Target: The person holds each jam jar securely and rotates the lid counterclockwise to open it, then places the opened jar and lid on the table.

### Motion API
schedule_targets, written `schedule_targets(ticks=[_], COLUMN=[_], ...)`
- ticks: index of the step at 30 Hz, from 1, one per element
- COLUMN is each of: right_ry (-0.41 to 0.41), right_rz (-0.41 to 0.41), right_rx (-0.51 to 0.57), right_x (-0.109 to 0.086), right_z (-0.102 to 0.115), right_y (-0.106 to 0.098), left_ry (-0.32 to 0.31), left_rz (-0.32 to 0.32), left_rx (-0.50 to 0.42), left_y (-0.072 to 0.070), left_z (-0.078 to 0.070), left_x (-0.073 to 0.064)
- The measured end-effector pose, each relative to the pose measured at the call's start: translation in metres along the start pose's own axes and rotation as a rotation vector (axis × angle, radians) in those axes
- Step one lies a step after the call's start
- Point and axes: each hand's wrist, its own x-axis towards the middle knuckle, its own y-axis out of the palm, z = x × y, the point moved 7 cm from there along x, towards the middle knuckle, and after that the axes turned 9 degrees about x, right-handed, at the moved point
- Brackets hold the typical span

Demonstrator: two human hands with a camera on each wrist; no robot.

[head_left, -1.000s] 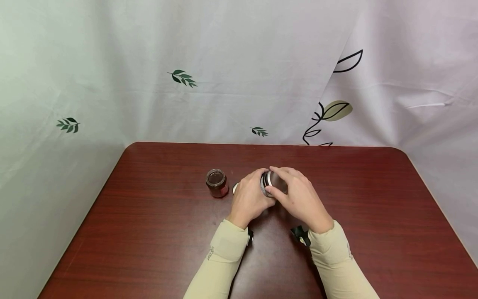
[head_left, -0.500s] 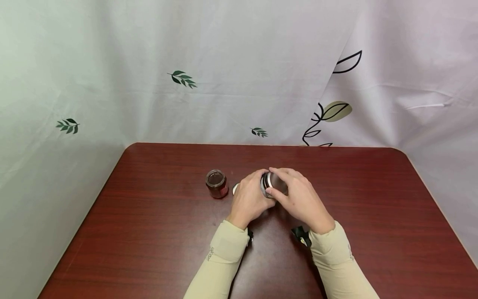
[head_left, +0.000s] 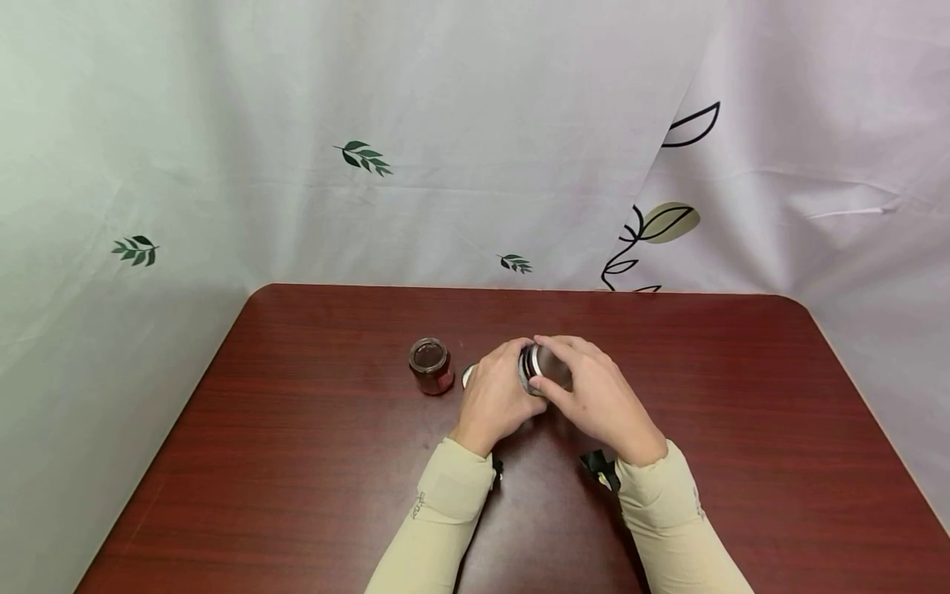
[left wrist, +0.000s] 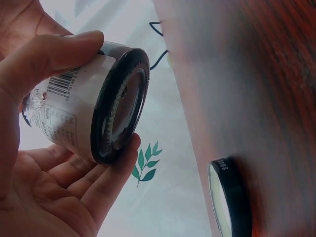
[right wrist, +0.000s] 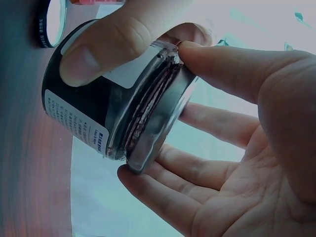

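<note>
My left hand [head_left: 499, 394] grips a glass jar [left wrist: 81, 106] that lies tipped on its side above the table, its base facing left in the head view. In the left wrist view its white label shows a barcode, with the thumb pressing over it. My right hand [head_left: 597, 396] holds the jar's metal lid [right wrist: 160, 126] by its rim with thumb and fingers. The lid sits at the jar's mouth; cannot tell how tight. Left of the hands stands a dark-filled jar [head_left: 432, 367], upright and without a lid.
A loose black-rimmed lid [left wrist: 232, 197] with a pale inside lies on the table beside my left hand, mostly hidden by it in the head view. The reddish-brown table [head_left: 297, 462] meets a white patterned curtain [head_left: 445, 206] at the back.
</note>
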Motion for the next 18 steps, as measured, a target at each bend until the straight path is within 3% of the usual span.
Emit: schedule_targets(ticks=[18], right_ry=[-0.013], right_rz=[0.021], right_rx=[-0.009], right_x=[-0.0002], right_z=[0.0004], right_y=[0.0014], left_ry=[0.017], left_rz=[-0.004], left_rx=[-0.007], left_y=[0.0001], left_z=[-0.0005], left_x=[-0.0009])
